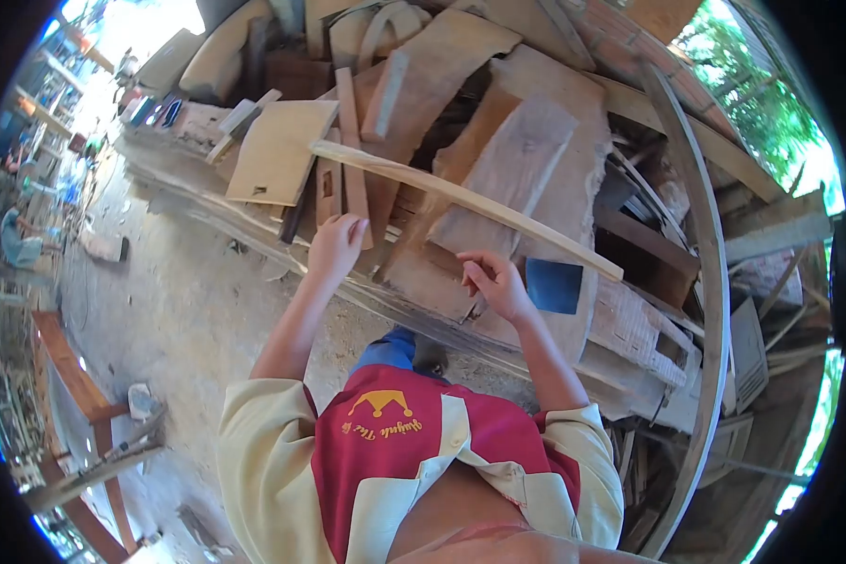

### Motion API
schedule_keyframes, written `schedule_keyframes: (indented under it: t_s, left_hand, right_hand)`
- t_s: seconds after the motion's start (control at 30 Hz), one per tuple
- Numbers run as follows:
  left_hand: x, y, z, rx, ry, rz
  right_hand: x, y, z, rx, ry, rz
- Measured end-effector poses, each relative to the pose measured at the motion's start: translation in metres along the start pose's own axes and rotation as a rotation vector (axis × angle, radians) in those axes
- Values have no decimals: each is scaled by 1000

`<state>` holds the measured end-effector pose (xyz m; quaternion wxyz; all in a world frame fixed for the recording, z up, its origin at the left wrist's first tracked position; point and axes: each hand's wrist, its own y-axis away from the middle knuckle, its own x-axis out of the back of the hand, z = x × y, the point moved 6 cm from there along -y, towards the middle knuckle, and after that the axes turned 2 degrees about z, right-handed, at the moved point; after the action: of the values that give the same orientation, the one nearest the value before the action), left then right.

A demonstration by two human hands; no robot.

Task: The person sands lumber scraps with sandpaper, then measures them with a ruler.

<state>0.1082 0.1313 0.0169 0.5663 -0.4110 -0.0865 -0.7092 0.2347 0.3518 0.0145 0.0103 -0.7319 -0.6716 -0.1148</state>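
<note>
My left hand is at the near edge of the wood pile, its fingers bent and pressed together. Its fingertips are beside the lower end of a reddish wood strip and a slotted wood piece; whether they grip anything is hidden. My right hand hovers over the boards with fingers loosely curled and apart, and no object shows in it. A long pale wood stick lies diagonally across the pile beyond both hands. Right of my right hand lies a dark blue square.
Rough wood slabs are stacked ahead. A pale flat panel lies at the left of the pile. A long curved timber stands on the right. A brown wooden frame is at lower left, and a person sits far left.
</note>
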Motion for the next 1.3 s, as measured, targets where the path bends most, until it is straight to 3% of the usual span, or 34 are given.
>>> schedule_keyframes:
  t_s: [0.07,0.23,0.27,0.33,0.53,0.6,0.73,0.8,0.93,1.0,1.13,1.3]
  left_hand:
    - [8,18,-37,172,-142,-41]
    - [20,43,-50,331,-113,24]
    - [25,44,-55,342,-119,32]
    - [47,43,-57,254,-309,261]
    - [73,32,-93,360,-468,258]
    - [68,30,-103,496,-428,119]
    - [72,30,-92,342,-576,300]
    - [66,25,-80,198,-477,268]
    - [53,18,-46,117,-354,268]
    - [26,22,-45,363,-154,-23]
    - [-14,32,-66,202,-16,94]
    - [-25,42,-62,599,412,-105]
  right_hand:
    - [-25,-10,3,-105,-182,-130]
    - [-71,-30,13,-171,-153,-285]
    - [-79,-31,12,-177,-192,-317]
    - [-91,-32,12,-183,-231,-356]
    - [-105,-31,27,-230,-303,-353]
    - [-106,-30,29,-242,-340,-349]
    - [-103,-28,29,-251,-345,-330]
    - [-103,-29,31,-255,-331,-311]
    - [-109,-34,29,-228,-337,-317]
    - [-110,-40,25,-248,-195,-240]
    - [-127,-63,22,-235,-35,-94]
    - [-147,-77,33,-489,-221,-141]
